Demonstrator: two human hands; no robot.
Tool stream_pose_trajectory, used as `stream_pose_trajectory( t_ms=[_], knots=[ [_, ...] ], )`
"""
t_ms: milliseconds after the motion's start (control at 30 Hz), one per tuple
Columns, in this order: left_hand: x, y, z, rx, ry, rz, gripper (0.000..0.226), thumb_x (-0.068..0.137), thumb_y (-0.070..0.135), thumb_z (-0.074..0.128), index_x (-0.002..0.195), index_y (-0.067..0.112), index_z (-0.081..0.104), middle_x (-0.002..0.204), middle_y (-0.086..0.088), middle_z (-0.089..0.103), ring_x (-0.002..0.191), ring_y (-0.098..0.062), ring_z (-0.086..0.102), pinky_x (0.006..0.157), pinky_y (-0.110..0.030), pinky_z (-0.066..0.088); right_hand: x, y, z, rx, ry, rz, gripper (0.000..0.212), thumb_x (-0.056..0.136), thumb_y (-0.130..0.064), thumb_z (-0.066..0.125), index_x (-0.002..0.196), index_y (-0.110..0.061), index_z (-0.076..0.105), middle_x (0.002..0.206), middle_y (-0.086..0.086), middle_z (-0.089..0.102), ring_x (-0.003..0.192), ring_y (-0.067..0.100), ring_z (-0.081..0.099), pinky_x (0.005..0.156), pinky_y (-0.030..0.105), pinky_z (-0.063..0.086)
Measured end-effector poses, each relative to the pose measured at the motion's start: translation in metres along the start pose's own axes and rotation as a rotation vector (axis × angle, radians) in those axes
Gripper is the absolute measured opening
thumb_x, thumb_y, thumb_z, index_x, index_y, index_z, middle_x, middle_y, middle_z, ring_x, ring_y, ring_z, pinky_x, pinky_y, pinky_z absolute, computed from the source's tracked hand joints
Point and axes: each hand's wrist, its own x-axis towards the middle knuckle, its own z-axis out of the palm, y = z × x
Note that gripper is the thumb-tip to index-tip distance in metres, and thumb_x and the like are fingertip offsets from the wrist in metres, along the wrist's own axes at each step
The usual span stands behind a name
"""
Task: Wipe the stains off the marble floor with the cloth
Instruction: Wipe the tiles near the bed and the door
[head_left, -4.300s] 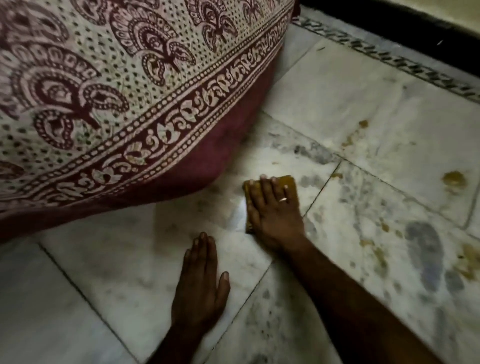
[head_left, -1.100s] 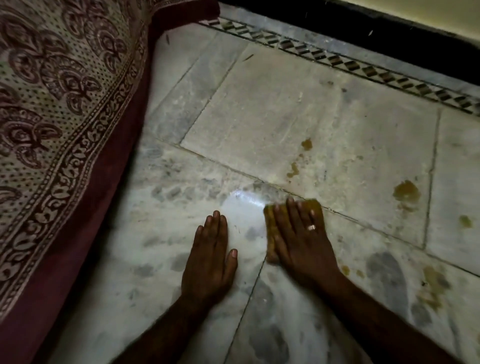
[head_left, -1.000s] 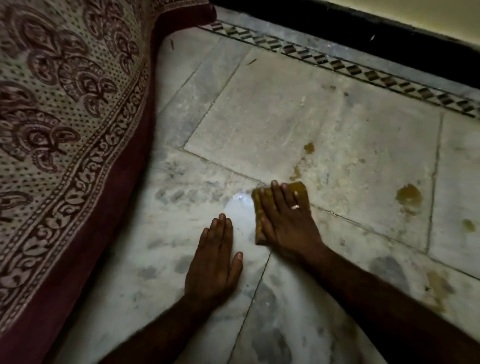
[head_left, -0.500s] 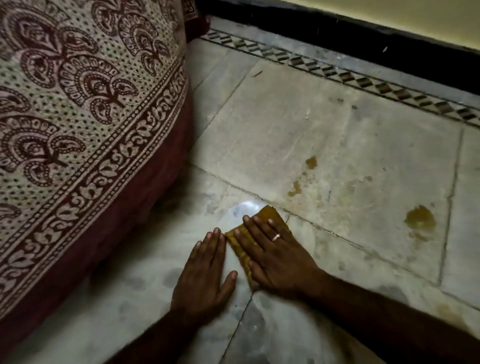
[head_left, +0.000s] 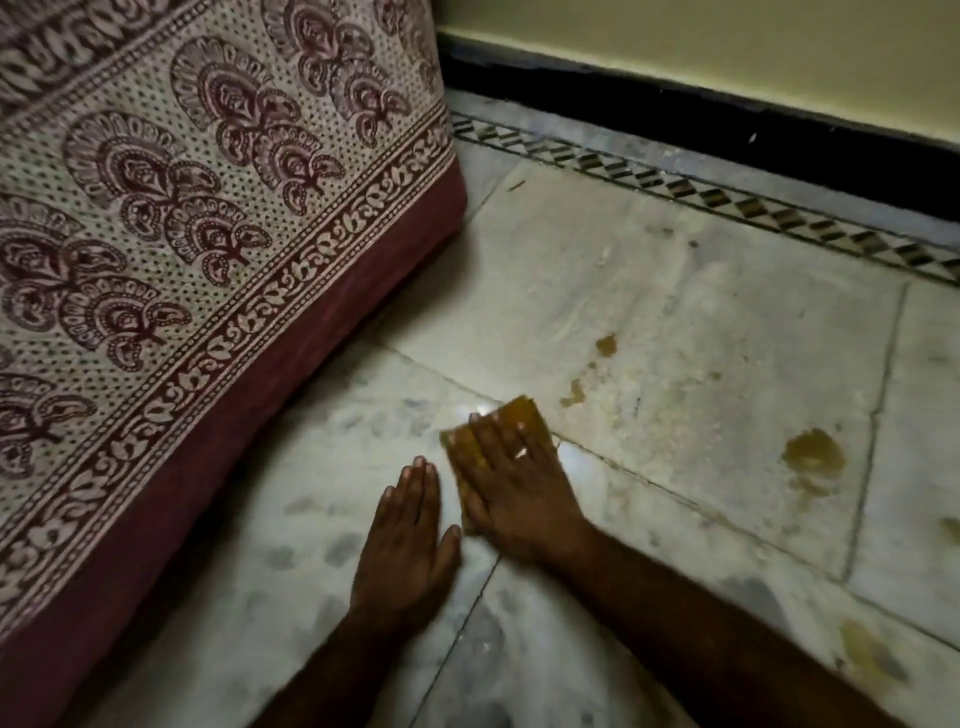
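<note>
Across the whole lower frame runs the pale, grey-veined marble floor (head_left: 675, 291), laid in large slabs with dark seams and edged at the far side by one strip of patterned inlay below a black skirting. Beside it on the left hangs one cream bedcover printed with maroon paisley and a deep red hem (head_left: 218, 218), draped down to the slabs, so the wiping is confined to the open stone next to it.

Brownish-yellow stains (head_left: 813, 454) lie on the far slab and to the right. I count about five clear ones: a large blot at right, two small drips near the cloth, one at the right edge and one smear low right; fainter specks are too small to count.

Two bare hands are at work. The left hand (head_left: 410, 540) lies open and flat on the stone, fingers together, probably as a brace for the leaning body. The right hand (head_left: 511, 483), wearing one ring, is spread flat, pressing down the single folded mustard-yellow cloth (head_left: 519, 415). That cloth sits by a slab seam, just short of the nearest drips, which look likely to be wiped next.
</note>
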Motion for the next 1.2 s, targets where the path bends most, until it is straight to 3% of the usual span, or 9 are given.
stream_pose_trajectory(
  t_ms=[133, 300, 433, 500, 600, 733, 933, 1067, 1200],
  knots=[
    [-0.010, 0.014, 0.010, 0.009, 0.021, 0.001, 0.067, 0.105, 0.043, 0.014, 0.154, 0.000, 0.029, 0.165, -0.016, 0.021, 0.152, -0.029, 0.024, 0.121, -0.049, 0.021, -0.085, -0.020, -0.017, 0.018, -0.006, -0.027, 0.054, 0.102, -0.039, 0.053, 0.154, -0.027, 0.051, 0.162, 0.010, 0.045, 0.155, 0.027, 0.036, 0.120, 0.055, 0.039],
    [-0.010, 0.018, 0.017, 0.095, 0.037, 0.017, 0.074, 0.099, 0.048, 0.026, 0.156, 0.001, 0.023, 0.166, -0.016, 0.016, 0.153, -0.028, 0.018, 0.124, -0.044, 0.012, -0.177, -0.019, -0.036, 0.004, -0.020, 0.083, 0.063, 0.096, -0.040, 0.058, 0.157, -0.030, 0.045, 0.164, 0.008, 0.043, 0.153, 0.027, 0.039, 0.115, 0.053, 0.045],
    [-0.021, 0.039, 0.021, 0.093, -0.001, 0.110, 0.072, 0.102, 0.050, 0.019, 0.158, 0.005, 0.019, 0.167, -0.013, 0.013, 0.155, -0.024, 0.013, 0.125, -0.041, 0.007, -0.223, 0.020, -0.053, -0.091, -0.004, 0.251, 0.062, 0.098, -0.037, 0.056, 0.157, -0.020, 0.047, 0.165, 0.015, 0.038, 0.152, 0.036, 0.038, 0.113, 0.062, 0.042],
    [-0.031, 0.063, 0.025, 0.064, -0.014, 0.164, 0.071, 0.102, 0.047, 0.024, 0.158, 0.004, 0.021, 0.167, -0.013, 0.014, 0.155, -0.025, 0.014, 0.125, -0.041, 0.008, -0.217, 0.054, -0.060, -0.154, -0.029, 0.395, 0.061, 0.102, -0.037, 0.047, 0.160, -0.015, 0.041, 0.168, 0.019, 0.031, 0.154, 0.040, 0.034, 0.118, 0.064, 0.034],
    [-0.045, 0.098, 0.033, 0.038, -0.046, 0.235, 0.068, 0.101, 0.043, 0.029, 0.157, 0.004, 0.023, 0.167, -0.013, 0.016, 0.155, -0.025, 0.015, 0.125, -0.041, 0.009, -0.168, 0.077, -0.060, -0.108, -0.073, 0.541, 0.064, 0.104, -0.043, 0.035, 0.164, -0.023, 0.031, 0.171, 0.015, 0.026, 0.156, 0.037, 0.030, 0.126, 0.056, 0.019],
    [-0.044, 0.114, 0.033, -0.036, -0.047, 0.152, 0.064, 0.098, 0.032, 0.029, 0.156, 0.003, 0.027, 0.165, -0.013, 0.021, 0.153, -0.025, 0.020, 0.124, -0.040, 0.010, -0.141, 0.051, -0.044, -0.137, -0.048, 0.314, 0.062, 0.104, -0.038, 0.045, 0.162, -0.023, 0.036, 0.168, 0.014, 0.033, 0.156, 0.035, 0.032, 0.124, 0.057, 0.029],
    [-0.050, 0.112, 0.031, 0.017, -0.041, 0.270, 0.068, 0.093, 0.032, 0.037, 0.155, 0.003, 0.031, 0.164, -0.014, 0.024, 0.152, -0.027, 0.023, 0.122, -0.045, 0.016, -0.250, 0.015, -0.064, -0.103, -0.117, 0.096, 0.058, 0.106, -0.041, 0.040, 0.162, -0.029, 0.035, 0.169, 0.006, 0.033, 0.158, 0.026, 0.029, 0.122, 0.053, 0.034],
    [-0.052, 0.116, 0.033, 0.049, -0.037, 0.250, 0.070, 0.094, 0.033, 0.037, 0.157, 0.004, 0.025, 0.166, -0.013, 0.019, 0.154, -0.025, 0.016, 0.125, -0.043, 0.012, -0.262, 0.073, -0.077, -0.161, -0.131, 0.297, 0.060, 0.108, -0.042, 0.034, 0.165, -0.024, 0.028, 0.171, 0.012, 0.027, 0.159, 0.030, 0.023, 0.125, 0.056, 0.027],
    [-0.053, 0.117, 0.032, 0.029, -0.045, 0.255, 0.070, 0.095, 0.034, 0.037, 0.157, 0.004, 0.025, 0.166, -0.013, 0.019, 0.154, -0.025, 0.016, 0.124, -0.043, 0.014, -0.186, 0.097, -0.064, -0.154, -0.135, 0.503, 0.064, 0.105, -0.045, 0.032, 0.165, -0.028, 0.022, 0.172, 0.012, 0.026, 0.157, 0.033, 0.029, 0.127, 0.051, 0.016]
  ],
)
